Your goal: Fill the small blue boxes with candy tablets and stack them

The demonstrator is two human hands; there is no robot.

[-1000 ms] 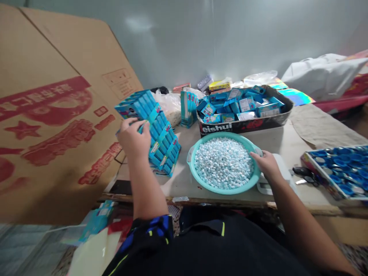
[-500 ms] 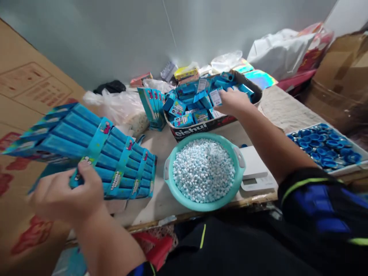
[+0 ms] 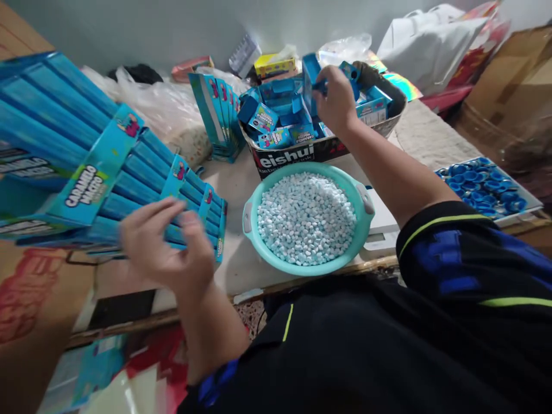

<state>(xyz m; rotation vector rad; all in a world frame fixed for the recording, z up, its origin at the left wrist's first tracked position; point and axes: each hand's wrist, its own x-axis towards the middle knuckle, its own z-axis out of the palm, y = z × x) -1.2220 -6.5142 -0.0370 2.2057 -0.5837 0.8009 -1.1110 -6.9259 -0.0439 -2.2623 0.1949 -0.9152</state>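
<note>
My right hand (image 3: 335, 102) grips a small blue candy box (image 3: 309, 80) standing upright above the carton tray (image 3: 284, 155). That tray is heaped with more small blue boxes (image 3: 264, 118), some with open flaps. My left hand (image 3: 170, 244), slightly blurred, is in front of the tiered blue display stand (image 3: 92, 190), fingers bent and thumb apart, with nothing visible in it. Between my arms sits a turquoise bowl (image 3: 308, 268) filled with pale blue and white candies (image 3: 304, 221).
Folded blue cartons (image 3: 215, 115) stand left of the tray. A white scale (image 3: 382, 230) is partly behind the bowl. To the right is a white tray of blue ring-like pieces (image 3: 480, 187). Plastic bags (image 3: 150, 109) lie at the back left; a large brown box (image 3: 509, 98) stands far right.
My left hand has let go of the display stand and moved right. My right hand has lifted a small blue box out of the heap. The view has tilted downward.
</note>
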